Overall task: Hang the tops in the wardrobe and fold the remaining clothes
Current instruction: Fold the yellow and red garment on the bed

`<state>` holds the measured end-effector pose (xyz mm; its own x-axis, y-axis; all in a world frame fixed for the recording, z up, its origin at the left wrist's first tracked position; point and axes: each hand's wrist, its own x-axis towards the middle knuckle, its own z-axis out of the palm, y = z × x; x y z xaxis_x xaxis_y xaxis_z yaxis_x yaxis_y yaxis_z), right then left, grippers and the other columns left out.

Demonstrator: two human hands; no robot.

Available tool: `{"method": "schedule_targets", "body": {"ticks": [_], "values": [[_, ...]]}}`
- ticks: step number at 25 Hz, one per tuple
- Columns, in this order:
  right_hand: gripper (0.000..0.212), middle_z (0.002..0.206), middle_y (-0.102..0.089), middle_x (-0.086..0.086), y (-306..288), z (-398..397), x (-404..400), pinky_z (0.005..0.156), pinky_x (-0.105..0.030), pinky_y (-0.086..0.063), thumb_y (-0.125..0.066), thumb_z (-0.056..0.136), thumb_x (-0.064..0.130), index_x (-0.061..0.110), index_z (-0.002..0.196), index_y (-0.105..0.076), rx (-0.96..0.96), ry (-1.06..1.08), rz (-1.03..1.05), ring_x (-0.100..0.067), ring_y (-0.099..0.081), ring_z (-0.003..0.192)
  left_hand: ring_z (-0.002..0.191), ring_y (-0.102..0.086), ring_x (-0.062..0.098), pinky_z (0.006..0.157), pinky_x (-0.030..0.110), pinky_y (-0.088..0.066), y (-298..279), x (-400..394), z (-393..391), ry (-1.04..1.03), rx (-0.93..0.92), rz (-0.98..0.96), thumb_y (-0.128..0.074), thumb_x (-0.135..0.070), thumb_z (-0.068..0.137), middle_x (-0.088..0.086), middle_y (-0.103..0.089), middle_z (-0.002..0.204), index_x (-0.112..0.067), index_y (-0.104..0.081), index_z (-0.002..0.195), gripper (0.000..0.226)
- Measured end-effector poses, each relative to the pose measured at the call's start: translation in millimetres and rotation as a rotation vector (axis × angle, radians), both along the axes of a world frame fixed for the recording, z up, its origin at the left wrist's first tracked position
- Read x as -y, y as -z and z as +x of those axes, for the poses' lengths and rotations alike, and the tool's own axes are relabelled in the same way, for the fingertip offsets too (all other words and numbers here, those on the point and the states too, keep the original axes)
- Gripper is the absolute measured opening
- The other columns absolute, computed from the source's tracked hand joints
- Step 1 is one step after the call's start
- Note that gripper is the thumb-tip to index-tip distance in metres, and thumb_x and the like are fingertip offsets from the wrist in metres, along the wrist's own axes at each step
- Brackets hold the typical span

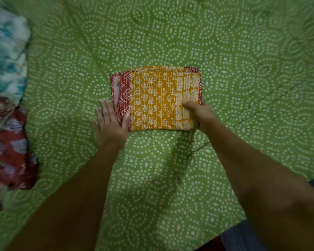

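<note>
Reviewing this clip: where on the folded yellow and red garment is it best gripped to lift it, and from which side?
Probably by its two short side edges, one hand from each side. The folded yellow and red garment lies flat on the green bedspread as a stacked rectangle; its layers fan open on the left, so fingers slid under both sides should keep it together. The left hand and right hand already sit there.

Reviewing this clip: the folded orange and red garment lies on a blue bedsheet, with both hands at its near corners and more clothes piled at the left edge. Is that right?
Not quite. The head view shows the bedsheet is green with a white dotted pattern, not blue. The rest holds: the folded orange and red garment lies on it, the left hand and right hand are at its near corners, and more clothes are piled at the left edge.
</note>
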<state>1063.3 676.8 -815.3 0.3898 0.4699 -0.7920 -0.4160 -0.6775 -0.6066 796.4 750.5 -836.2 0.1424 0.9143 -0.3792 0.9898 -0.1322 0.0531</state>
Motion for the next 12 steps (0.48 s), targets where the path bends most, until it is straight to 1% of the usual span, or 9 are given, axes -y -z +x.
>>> {"method": "schedule_targets", "body": {"ticks": [1,2,4,5,7,8,10,11,12], "values": [[0.038,0.104,-0.067,-0.015,-27.8,6.8,-5.9,0.065,-0.032,-0.059,-0.066,0.086,0.016,0.0,0.119,-0.054,-0.158,-0.078,-0.009,-0.02,-0.071,0.077,0.147,0.006,0.027,0.115,0.055,0.003,-19.2,4.6,2.8,-0.095,0.06,-0.009,-0.009,-0.063,0.093,0.004,0.01,0.16,-0.016,0.011,0.151,0.078],[0.027,0.103,-0.068,-0.016,-57.7,10.3,-12.6,0.069,-0.036,-0.06,-0.062,0.088,0.009,0.001,0.113,-0.056,-0.244,-0.141,0.011,-0.025,-0.07,0.082,0.148,0.002,0.026,0.115,0.056,0.0,-44.7,12.1,6.9,-0.197,0.134,-0.009,-0.012,-0.064,0.093,0.002,0.007,0.161,-0.017,0.01,0.152,0.078],[0.02,0.096,-0.069,-0.013,-118.7,3.6,-29.0,0.073,-0.036,-0.059,-0.054,0.087,0.0,0.004,0.107,-0.059,-0.289,-0.15,0.112,-0.027,-0.068,0.084,0.146,-0.013,0.028,0.114,0.057,-0.013,-94.3,37.0,17.8,-0.351,0.211,-0.054,-0.018,-0.063,0.093,0.005,-0.01,0.16,-0.016,-0.004,0.153,0.077],[0.021,0.087,-0.069,-0.01,-152.6,-4.2,-37.3,0.067,-0.032,-0.058,-0.052,0.085,-0.001,0.004,0.104,-0.06,-0.268,-0.162,0.144,-0.023,-0.068,0.076,0.142,-0.024,0.031,0.111,0.055,-0.021,-113.4,51.6,22.3,-0.395,0.22,-0.118,-0.021,-0.061,0.095,0.011,-0.024,0.156,-0.012,-0.017,0.15,0.074],[0.012,0.06,-0.063,-0.004,-226.3,-17.5,-46.1,0.048,-0.022,-0.051,-0.051,0.082,-0.001,0.006,0.087,-0.059,-0.204,-0.23,0.18,-0.014,-0.061,0.049,0.12,-0.05,0.036,0.101,0.045,-0.039,-152.7,74.3,33.9,-0.489,0.356,-0.345,-0.024,-0.05,0.1,0.023,-0.05,0.135,-0.001,-0.048,0.133,0.063],[0.01,0.053,-0.059,-0.002,-263.6,-18.9,-45.3,0.044,-0.02,-0.047,-0.052,0.081,0.0,0.009,0.079,-0.056,-0.182,-0.253,0.198,-0.013,-0.056,0.042,0.1,-0.059,0.033,0.087,0.037,-0.046,-176.3,86.4,43.6,-0.57,0.487,-0.517,-0.026,-0.041,0.103,0.023,-0.06,0.122,0.001,-0.058,0.12,0.056],[0.01,0.052,-0.057,-0.003,-341.4,-6.3,-31.8,0.047,-0.02,-0.047,-0.052,0.08,0.001,0.01,0.075,-0.054,-0.195,-0.246,0.288,-0.014,-0.055,0.042,0.067,-0.057,0.016,0.059,0.023,-0.039,-224.6,119.1,72.0,-0.654,0.678,-0.909,-0.031,-0.026,0.102,0.006,-0.072,0.089,-0.009,-0.063,0.094,0.037],[0.011,0.056,-0.059,-0.004,-376.8,7.6,-17.2,0.051,-0.021,-0.05,-0.05,0.081,0.0,0.008,0.076,-0.056,-0.213,-0.217,0.361,-0.016,-0.058,0.046,0.06,-0.058,0.01,0.055,0.02,-0.036,-247.3,136.0,90.5,-0.624,0.769,-1.031,-0.033,-0.025,0.101,-0.004,-0.072,0.075,-0.015,-0.061,0.088,0.032],[0.013,0.065,-0.063,-0.007,-413.9,28.9,5.0,0.059,-0.024,-0.054,-0.048,0.083,0.0,0.006,0.081,-0.058,-0.217,-0.167,0.438,-0.018,-0.062,0.056,0.059,-0.062,0.007,0.055,0.019,-0.038,-273.4,150.4,114.5,-0.575,0.859,-1.128,-0.034,-0.026,0.1,-0.008,-0.072,0.071,-0.017,-0.062,0.087,0.032]]}}
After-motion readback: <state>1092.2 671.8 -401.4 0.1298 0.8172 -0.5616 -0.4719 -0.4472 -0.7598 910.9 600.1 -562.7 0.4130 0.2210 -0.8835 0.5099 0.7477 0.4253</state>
